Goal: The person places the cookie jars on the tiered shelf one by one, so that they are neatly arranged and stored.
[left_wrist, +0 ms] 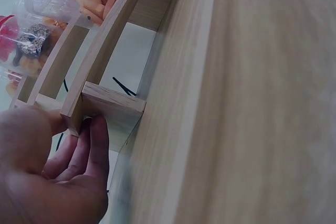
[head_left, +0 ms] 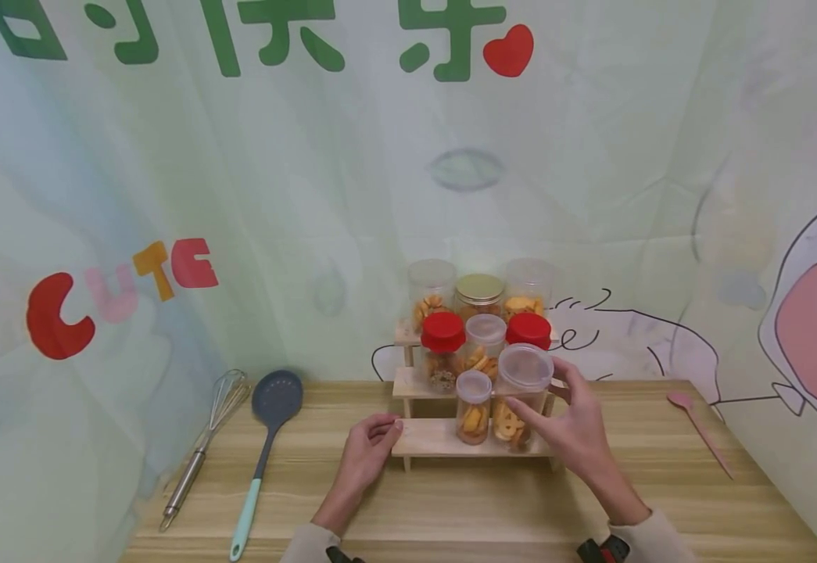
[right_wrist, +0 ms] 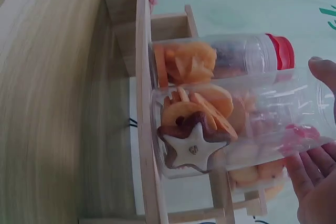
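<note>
A three-step wooden display rack (head_left: pixel 422 438) stands on the table with jars on each step. My left hand (head_left: pixel 368 451) pinches the left end of its lowest step; the left wrist view shows the thumb above the board (left_wrist: pixel 79 103) and fingers beneath. With my right hand (head_left: pixel 577 422) I hold a large clear cookie jar (right_wrist: pixel 252 124) near its top, thumb on one side and fingers on the other. This jar is upright at the right of the lowest step, a star-shaped cookie (right_wrist: pixel 194 148) inside. Beside it is a smaller clear jar (head_left: pixel 474 407).
Red-lidded jars (head_left: pixel 443 352) flank a clear jar (head_left: pixel 485 336) on the middle step. The top step bears a gold-lidded jar (head_left: pixel 479 291) between two clear ones. A whisk (head_left: pixel 204 446) and a skimmer (head_left: pixel 264 453) lie left; a pink spoon (head_left: pixel 700 434) lies right.
</note>
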A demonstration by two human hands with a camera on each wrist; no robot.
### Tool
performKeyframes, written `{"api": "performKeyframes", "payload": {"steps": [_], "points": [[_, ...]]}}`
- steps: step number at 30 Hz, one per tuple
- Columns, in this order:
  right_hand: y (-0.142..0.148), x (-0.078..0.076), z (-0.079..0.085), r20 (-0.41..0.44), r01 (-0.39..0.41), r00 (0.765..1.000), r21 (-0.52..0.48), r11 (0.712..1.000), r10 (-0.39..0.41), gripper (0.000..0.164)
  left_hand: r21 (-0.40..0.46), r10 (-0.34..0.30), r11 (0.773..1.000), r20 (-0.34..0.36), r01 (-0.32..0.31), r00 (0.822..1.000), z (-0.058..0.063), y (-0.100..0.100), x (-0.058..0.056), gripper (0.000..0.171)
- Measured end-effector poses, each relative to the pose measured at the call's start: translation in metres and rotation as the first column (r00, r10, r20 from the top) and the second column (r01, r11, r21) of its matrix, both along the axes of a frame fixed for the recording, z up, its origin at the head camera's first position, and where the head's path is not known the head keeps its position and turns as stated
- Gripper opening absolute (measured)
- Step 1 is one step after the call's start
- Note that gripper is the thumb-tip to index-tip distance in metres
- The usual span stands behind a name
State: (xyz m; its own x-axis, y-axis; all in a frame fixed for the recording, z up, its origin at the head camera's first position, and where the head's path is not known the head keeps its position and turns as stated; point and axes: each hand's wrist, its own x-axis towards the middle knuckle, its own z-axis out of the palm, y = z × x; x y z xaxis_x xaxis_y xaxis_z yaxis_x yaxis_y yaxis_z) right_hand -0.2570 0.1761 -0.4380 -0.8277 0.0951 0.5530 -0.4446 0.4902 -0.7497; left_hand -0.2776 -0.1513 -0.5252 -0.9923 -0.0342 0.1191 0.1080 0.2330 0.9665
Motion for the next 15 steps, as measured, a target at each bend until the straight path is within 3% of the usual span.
{"api": "performKeyframes", "payload": {"steps": [11,15], "points": [[-0.013,-0.004,-0.008,0.0,0.008,1.0,-0.045,0.999,-0.008,0.08,-0.005,-0.006,1.0,-0.005,0.006,1.0,-0.003,-0.001,0.001,0.04],[-0.012,-0.007,-0.012,-0.038,0.003,0.999,-0.029,1.0,-0.004,0.08,-0.024,-0.003,1.0,-0.022,0.002,1.0,-0.004,-0.002,0.0,0.037]]}}
